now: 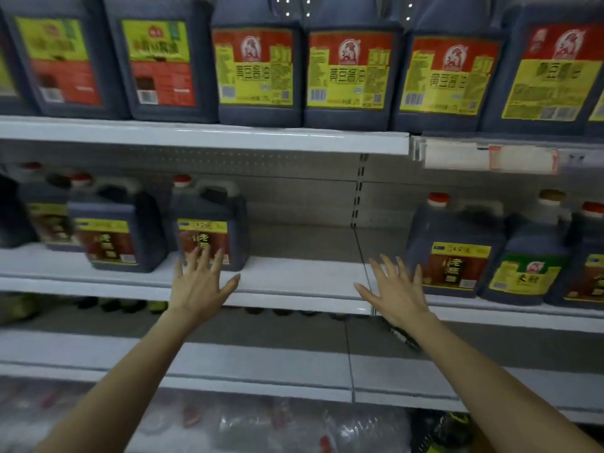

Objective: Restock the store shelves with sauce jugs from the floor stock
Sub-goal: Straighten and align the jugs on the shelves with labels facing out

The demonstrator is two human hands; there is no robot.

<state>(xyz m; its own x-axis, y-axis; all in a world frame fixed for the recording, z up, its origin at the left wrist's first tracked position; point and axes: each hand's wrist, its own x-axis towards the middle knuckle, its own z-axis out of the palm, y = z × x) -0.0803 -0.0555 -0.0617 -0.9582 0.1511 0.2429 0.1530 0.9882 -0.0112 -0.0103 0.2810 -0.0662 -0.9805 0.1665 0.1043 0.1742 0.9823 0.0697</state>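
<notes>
Head view, close to shelves (202,138) — facing forward, slightly down

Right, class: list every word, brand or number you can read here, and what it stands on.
"黄豆酱油": red-and-yellow labels, top-shelf jugs.
"老", rest blurred: brown labels, middle-shelf jugs.
Too blurred to read: green-label jug, yellow-green-label jugs, price strip.

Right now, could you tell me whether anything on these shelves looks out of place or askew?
Two things. The middle shelf has a bare gap at its centre, unlike the full top row. On its right, one green-labelled jug sits between brown-labelled jugs, which looks misplaced. I see no spill or damage.
</notes>
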